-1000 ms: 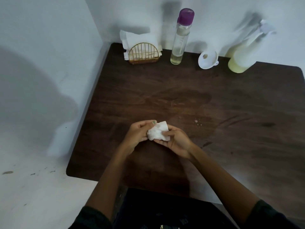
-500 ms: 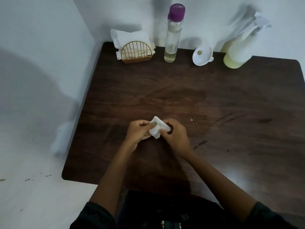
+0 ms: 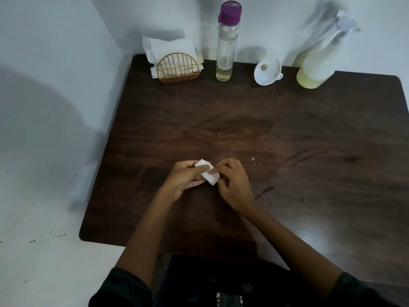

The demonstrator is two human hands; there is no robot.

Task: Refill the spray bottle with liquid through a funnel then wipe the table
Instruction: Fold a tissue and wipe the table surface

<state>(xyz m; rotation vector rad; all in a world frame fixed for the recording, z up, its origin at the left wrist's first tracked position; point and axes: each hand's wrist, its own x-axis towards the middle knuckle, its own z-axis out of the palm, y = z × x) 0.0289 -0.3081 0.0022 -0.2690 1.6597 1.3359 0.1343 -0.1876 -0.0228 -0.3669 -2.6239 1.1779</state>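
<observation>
The folded tissue (image 3: 208, 173) sits at frame centre, just above the bench (image 3: 287, 134), pinched between the fingers of the left hand (image 3: 186, 180) and right hand (image 3: 232, 185). Droplets (image 3: 254, 160) lie near, to its right, nearer the right hand.

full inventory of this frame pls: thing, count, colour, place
table: 1, dark brown wood, fills the view
napkin holder: 1, gold wire, back left, holds white napkins
bottle: 1, clear with purple cap, back centre, a little pale liquid at the bottom
funnel: 1, white, back, right of the bottle
spray bottle: 1, white, yellowish liquid, back right
droplets: a few, clear, mid table
tissue: 1, white, folded, between both hands
left hand: grips tissue
right hand: pinches tissue
</observation>
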